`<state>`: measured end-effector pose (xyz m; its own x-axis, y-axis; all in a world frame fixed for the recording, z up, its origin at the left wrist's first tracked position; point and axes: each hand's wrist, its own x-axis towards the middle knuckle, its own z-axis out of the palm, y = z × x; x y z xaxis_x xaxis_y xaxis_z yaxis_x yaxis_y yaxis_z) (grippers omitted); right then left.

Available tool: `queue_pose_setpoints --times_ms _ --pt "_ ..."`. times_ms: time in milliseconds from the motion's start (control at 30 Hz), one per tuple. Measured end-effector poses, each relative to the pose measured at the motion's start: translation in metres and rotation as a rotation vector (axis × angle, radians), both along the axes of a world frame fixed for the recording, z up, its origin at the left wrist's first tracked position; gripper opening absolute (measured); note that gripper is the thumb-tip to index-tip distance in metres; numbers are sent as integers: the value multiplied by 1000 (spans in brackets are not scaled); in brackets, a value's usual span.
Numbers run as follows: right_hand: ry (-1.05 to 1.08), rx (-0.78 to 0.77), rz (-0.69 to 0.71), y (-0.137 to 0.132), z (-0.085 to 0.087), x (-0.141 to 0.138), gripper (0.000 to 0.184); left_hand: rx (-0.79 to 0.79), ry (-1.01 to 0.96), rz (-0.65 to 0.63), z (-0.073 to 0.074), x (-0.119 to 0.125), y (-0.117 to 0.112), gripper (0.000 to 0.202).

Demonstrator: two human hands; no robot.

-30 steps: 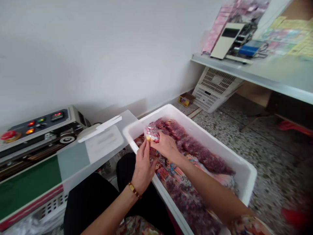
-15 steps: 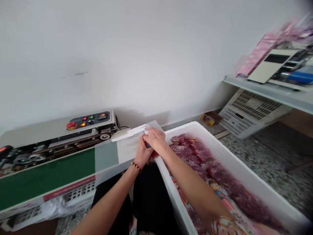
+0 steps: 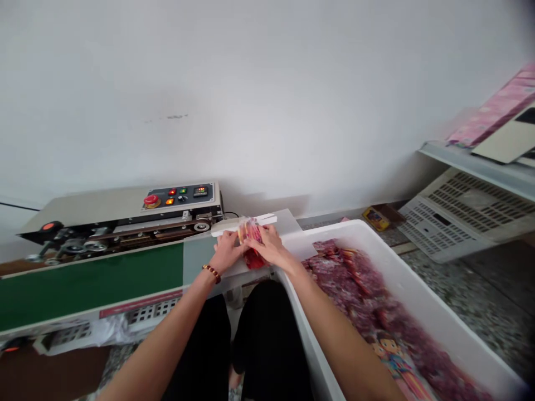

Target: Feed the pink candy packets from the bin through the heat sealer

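The left hand [image 3: 228,250] and the right hand [image 3: 271,245] together hold the red plastic pouch [image 3: 253,259], which perhaps could crease or slip if they press it unevenly.

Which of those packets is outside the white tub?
The packet held between the left hand and right hand; the others lie heaped inside the tub.

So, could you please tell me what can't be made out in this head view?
- Packet: partly hidden by the left hand and right hand holding it; its print is too blurred to read.
- Display: digits too small to read surely.
- Tub: near end cut off by the bottom edge.
- White device: cut off by the right edge.
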<state>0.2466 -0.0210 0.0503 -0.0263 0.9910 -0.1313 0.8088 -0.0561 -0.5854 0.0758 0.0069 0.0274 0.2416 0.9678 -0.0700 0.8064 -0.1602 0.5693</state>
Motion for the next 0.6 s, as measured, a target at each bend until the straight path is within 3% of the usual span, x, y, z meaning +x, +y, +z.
queue_pose_setpoints --times_ms 133,300,367,467,600 --pt "-123 19 -78 -8 -7 -37 80 -9 85 64 -9 -24 10 43" --pt "-215 29 -178 -13 -10 -63 87 308 21 284 -35 -44 6 92" --pt "-207 17 -173 -13 -8 -60 96 454 -2 274 -42 -50 -2 81" --pt "-203 -7 -95 -10 3 -46 103 550 77 154 -46 -54 -20 48" --pt "-214 -37 48 0 16 -27 76 481 217 -8 -40 -54 -33 41"
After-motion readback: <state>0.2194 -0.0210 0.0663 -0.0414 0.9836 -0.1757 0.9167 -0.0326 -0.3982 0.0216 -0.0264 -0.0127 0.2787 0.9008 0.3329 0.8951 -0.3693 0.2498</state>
